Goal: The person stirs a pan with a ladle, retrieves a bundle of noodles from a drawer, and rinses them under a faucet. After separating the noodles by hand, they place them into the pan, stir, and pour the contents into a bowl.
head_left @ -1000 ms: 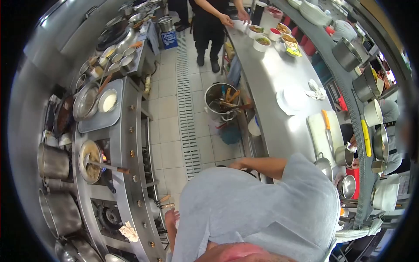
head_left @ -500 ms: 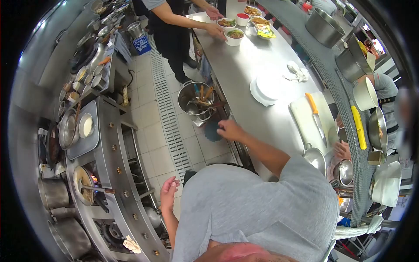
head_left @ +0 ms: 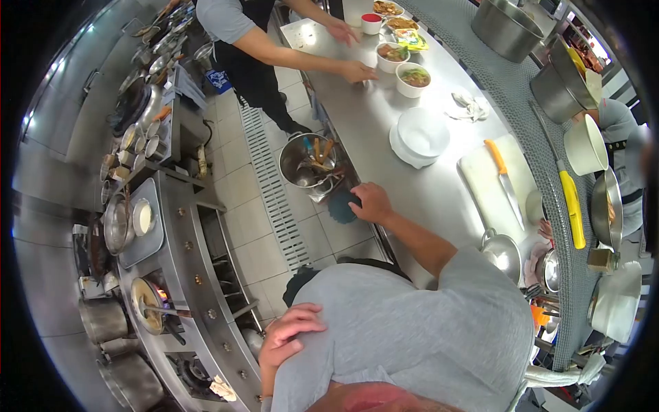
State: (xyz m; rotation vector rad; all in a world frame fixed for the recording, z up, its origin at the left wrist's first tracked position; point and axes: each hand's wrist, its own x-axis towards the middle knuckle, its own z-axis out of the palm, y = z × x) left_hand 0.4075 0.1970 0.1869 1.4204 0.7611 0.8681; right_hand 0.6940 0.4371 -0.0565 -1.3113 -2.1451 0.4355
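Observation:
My right hand [head_left: 371,202] rests with curled fingers on the near edge of the long steel counter [head_left: 384,123] and holds nothing. It is just right of a steel pot of utensils [head_left: 309,165] on the floor side and a teal round thing [head_left: 340,206]. My left hand [head_left: 292,336] lies flat on my grey shirt at the belly, fingers spread, empty. A stack of white plates [head_left: 420,134] and a white cutting board [head_left: 491,182] with an orange-handled knife [head_left: 502,175] lie further along the counter.
Another person in a black apron [head_left: 250,48] reaches for bowls of food [head_left: 412,77] at the counter's far end. A stove line [head_left: 185,275] on the left carries a pan over a flame [head_left: 147,296] and pots. A floor drain grate [head_left: 278,192] runs down the aisle. Pots hang on the right.
My left hand rose from beside the stove front onto my shirt. My right hand stayed at the counter edge, shifting slightly. The other person moved the bowls nearer along the counter.

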